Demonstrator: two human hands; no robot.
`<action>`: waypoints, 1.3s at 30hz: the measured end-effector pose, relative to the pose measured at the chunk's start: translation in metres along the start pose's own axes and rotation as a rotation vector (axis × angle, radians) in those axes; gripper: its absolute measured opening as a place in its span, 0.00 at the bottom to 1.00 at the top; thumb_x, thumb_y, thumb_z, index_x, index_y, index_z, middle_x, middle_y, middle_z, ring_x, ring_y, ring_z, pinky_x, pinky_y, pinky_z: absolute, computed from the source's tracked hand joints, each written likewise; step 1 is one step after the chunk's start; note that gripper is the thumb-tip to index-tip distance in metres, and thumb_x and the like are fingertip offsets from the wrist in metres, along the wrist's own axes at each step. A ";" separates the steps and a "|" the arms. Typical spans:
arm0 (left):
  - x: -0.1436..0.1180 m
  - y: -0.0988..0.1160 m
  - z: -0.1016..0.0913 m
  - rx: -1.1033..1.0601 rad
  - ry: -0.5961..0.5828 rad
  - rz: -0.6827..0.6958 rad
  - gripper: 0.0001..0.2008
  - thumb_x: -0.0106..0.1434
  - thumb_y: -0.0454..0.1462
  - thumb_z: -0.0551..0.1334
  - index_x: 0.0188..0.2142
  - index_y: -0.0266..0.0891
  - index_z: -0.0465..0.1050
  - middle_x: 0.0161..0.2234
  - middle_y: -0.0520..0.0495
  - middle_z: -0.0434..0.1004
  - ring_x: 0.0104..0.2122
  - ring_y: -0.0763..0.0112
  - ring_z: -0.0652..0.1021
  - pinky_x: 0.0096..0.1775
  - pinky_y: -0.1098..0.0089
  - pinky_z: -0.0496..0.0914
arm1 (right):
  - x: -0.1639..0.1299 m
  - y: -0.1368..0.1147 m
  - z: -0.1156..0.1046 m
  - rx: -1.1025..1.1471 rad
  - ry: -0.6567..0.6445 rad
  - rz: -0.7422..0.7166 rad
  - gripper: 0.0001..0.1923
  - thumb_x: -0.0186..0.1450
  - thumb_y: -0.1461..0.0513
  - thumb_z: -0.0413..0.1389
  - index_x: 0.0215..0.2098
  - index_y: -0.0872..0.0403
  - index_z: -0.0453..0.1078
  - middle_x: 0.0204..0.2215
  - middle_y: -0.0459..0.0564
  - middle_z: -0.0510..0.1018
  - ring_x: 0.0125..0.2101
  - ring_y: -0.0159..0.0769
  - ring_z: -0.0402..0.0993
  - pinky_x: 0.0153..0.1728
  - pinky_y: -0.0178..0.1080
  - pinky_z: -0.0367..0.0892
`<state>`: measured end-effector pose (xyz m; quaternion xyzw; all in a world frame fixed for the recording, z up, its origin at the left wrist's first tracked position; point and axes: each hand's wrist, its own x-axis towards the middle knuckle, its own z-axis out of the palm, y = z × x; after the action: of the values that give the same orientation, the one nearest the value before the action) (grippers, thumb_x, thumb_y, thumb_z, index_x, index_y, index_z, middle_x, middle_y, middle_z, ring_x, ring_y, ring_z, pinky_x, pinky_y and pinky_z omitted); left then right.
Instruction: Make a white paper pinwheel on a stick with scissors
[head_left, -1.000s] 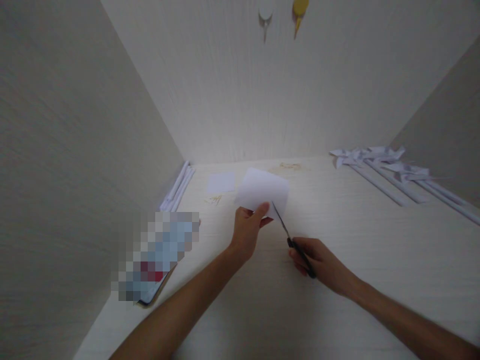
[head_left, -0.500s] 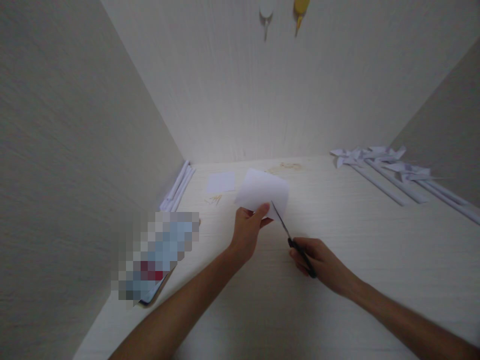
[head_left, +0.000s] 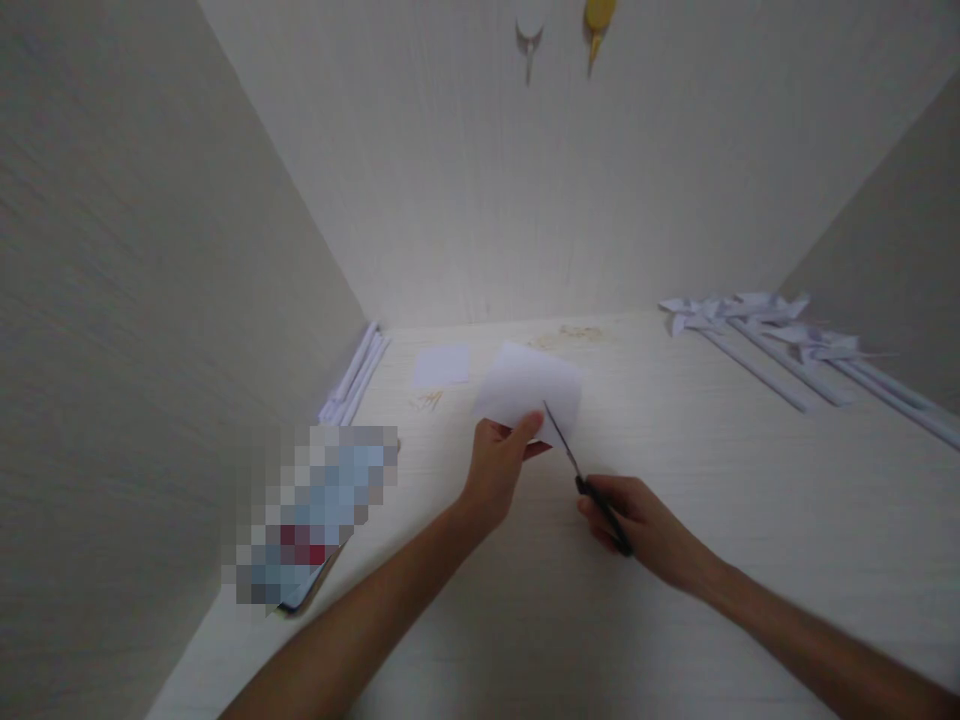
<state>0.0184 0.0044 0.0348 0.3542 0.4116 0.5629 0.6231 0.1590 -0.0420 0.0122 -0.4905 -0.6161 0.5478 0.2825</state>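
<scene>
A sheet of white paper [head_left: 529,380] is pinched at its lower edge by my left hand [head_left: 499,460], thumb on top and fingers beneath. My right hand [head_left: 626,515] is closed around the black handles of a pair of scissors [head_left: 571,460]. The blades point up and to the left, with their tip over the lower right part of the paper. Whether the blades are cutting into the paper I cannot tell. Left of the held sheet, a small white paper square [head_left: 442,366] lies flat on the table.
Rolled paper sticks [head_left: 356,375] lie along the left wall, with a pixelated phone [head_left: 322,525] nearer me. Paper pinwheels [head_left: 757,320] on sticks rest at the right. Small thin tan pieces [head_left: 427,400] lie near the square, others [head_left: 581,332] by the back wall. Two hooks [head_left: 598,20] hang above.
The held paper and my left hand have shifted slightly right and down. My right hand and the scissors stay almost in place.
</scene>
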 end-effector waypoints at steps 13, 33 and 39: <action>-0.003 -0.003 0.001 0.038 -0.038 -0.008 0.08 0.47 0.37 0.64 0.27 0.35 0.74 0.26 0.50 0.76 0.26 0.73 0.75 0.32 0.70 0.73 | -0.001 0.000 -0.001 0.032 -0.001 -0.014 0.23 0.55 0.45 0.48 0.18 0.54 0.54 0.13 0.40 0.56 0.15 0.25 0.51 0.16 0.32 0.48; -0.003 -0.002 0.001 0.049 -0.029 -0.021 0.09 0.45 0.38 0.65 0.27 0.35 0.74 0.26 0.50 0.76 0.25 0.74 0.75 0.30 0.71 0.73 | -0.001 0.001 -0.001 0.013 0.012 -0.008 0.23 0.54 0.45 0.49 0.17 0.54 0.53 0.13 0.40 0.56 0.15 0.25 0.51 0.16 0.32 0.48; -0.003 -0.003 0.001 0.061 -0.024 -0.020 0.09 0.46 0.38 0.65 0.27 0.35 0.74 0.27 0.49 0.76 0.26 0.74 0.75 0.30 0.72 0.73 | -0.001 0.001 -0.001 0.023 0.008 -0.003 0.22 0.55 0.45 0.49 0.18 0.54 0.54 0.13 0.40 0.56 0.15 0.25 0.51 0.16 0.32 0.48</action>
<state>0.0201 0.0009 0.0331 0.3756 0.4245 0.5395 0.6226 0.1610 -0.0423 0.0114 -0.4884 -0.6093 0.5524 0.2916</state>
